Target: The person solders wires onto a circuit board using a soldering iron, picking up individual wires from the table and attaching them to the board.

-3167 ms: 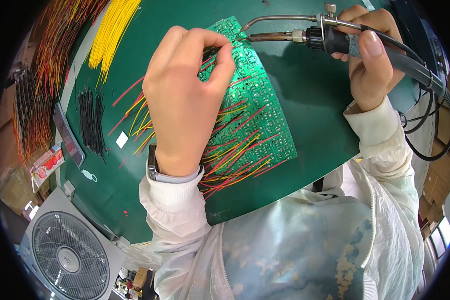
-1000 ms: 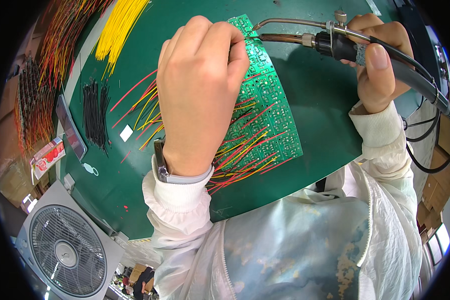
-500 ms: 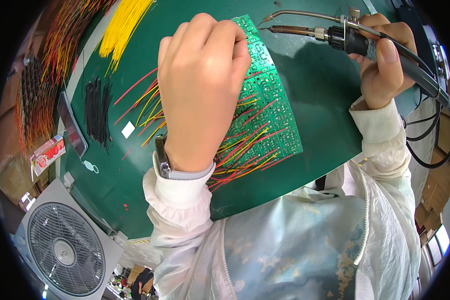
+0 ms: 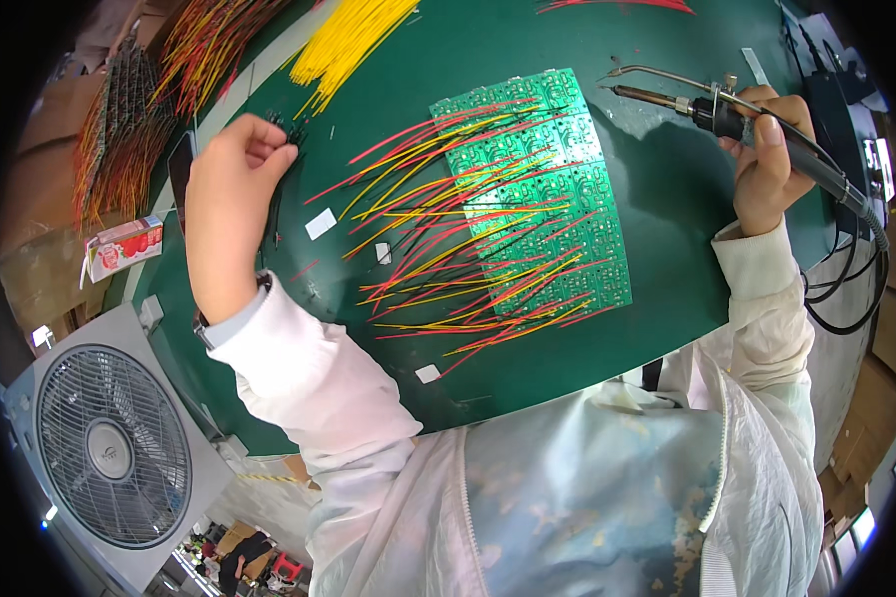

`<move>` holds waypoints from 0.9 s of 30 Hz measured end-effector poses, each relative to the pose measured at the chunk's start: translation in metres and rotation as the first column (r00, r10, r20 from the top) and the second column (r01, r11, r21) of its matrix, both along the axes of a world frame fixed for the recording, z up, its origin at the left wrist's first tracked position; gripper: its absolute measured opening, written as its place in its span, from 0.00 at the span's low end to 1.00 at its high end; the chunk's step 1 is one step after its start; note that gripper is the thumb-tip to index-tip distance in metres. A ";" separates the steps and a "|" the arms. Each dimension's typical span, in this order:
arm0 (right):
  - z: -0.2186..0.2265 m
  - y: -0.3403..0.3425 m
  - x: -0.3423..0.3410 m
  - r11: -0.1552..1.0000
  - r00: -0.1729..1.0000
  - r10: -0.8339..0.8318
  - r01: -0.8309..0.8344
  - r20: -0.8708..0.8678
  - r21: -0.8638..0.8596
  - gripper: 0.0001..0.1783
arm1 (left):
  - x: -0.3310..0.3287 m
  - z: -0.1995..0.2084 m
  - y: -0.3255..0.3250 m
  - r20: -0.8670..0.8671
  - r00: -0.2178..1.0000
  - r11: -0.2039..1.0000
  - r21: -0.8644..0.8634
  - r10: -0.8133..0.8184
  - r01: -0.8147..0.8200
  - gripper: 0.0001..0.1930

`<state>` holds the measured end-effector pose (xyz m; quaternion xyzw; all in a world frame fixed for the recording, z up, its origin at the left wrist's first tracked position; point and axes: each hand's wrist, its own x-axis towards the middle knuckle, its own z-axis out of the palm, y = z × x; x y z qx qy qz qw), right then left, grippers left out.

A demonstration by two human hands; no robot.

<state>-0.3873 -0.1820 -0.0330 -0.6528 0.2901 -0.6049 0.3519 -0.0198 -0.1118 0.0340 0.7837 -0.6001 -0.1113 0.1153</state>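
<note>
A green circuit board lies on the table, with rows of red, yellow and black wires reaching left from it. To its left, my left hand is over the bunch of black wires, its thumb and fingertips brought together. Whatever is between those fingertips is too small to tell, and my hand covers much of the bunch. At the board's right, my right hand grips a soldering iron with a thin metal feed tube along it. The iron's tip points left, apart from the board.
Yellow wires lie at the far left, beside red-and-yellow bundles. Small white pieces are scattered left of the board. A phone, a small carton and a box fan stand left; the iron's cable trails right.
My left hand has left the board and moved left to the black wires, uncovering the board's wires. The soldering iron's tip is now farther from the board. The whole view has shifted.
</note>
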 end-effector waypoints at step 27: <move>0.010 0.006 0.003 1.000 1.000 0.013 -0.013 0.009 0.014 0.12 | -0.039 0.039 0.010 -0.358 0.928 0.909 -0.412 -0.105 -0.056 0.05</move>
